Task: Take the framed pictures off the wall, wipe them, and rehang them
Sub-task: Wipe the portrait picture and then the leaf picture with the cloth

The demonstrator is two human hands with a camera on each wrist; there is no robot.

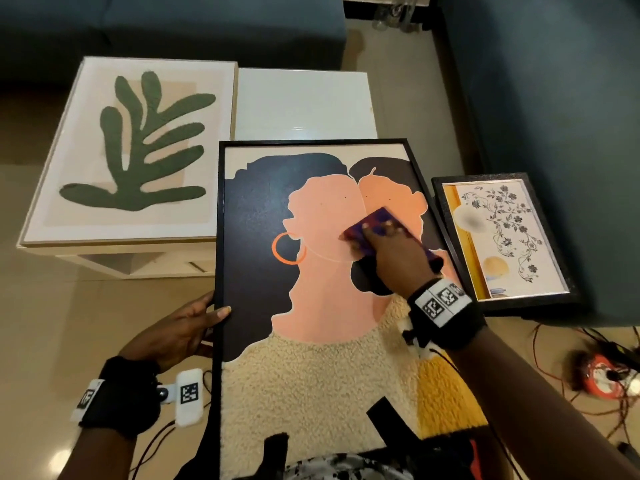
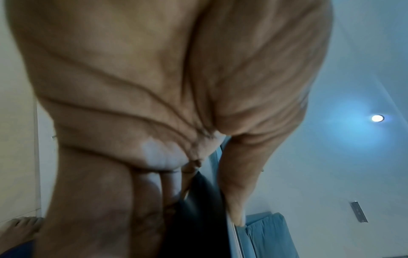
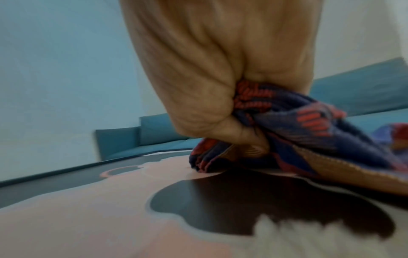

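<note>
Lying face up in front of the person, the large black-framed portrait picture point(image 1: 322, 306) showed two peach-coloured heads against dark hair, with an orange hoop earring just left of the wiping fingers. Its far edge rested against the white low table point(image 1: 304, 102), and its near end reached the person's body. The right hand point(image 1: 388, 251) pressed a purple and red cloth point(image 1: 372, 225) flat onto the upper middle of the artwork; in the right wrist view the thumb and curled fingers point(image 3: 198, 108) bunched the cloth point(image 3: 309, 125) against the palm while its folds touched the picture surface point(image 3: 110, 200). The left hand point(image 1: 180, 327) gripped the picture's left frame edge, thumb point(image 1: 220, 311) lying over the front of the frame and the other fingers wrapped behind it; the left wrist view showed those fingers point(image 2: 154, 183) pressed together behind the dark edge point(image 2: 198, 200).

Beyond the left fingers, a light wooden-framed picture of a green leaf point(image 1: 135, 150) lay flat on the low table. Just right of the cloth hand, a smaller black-framed floral picture point(image 1: 505, 237) lay apart from the portrait, beside a dark blue sofa point(image 1: 554, 98). Another sofa section point(image 1: 173, 26) stood past the table. Both wrists carried black straps with coded markers point(image 1: 443, 299). Orange cables and a reel point(image 1: 602, 375) lay on the floor to the right of the right forearm.
</note>
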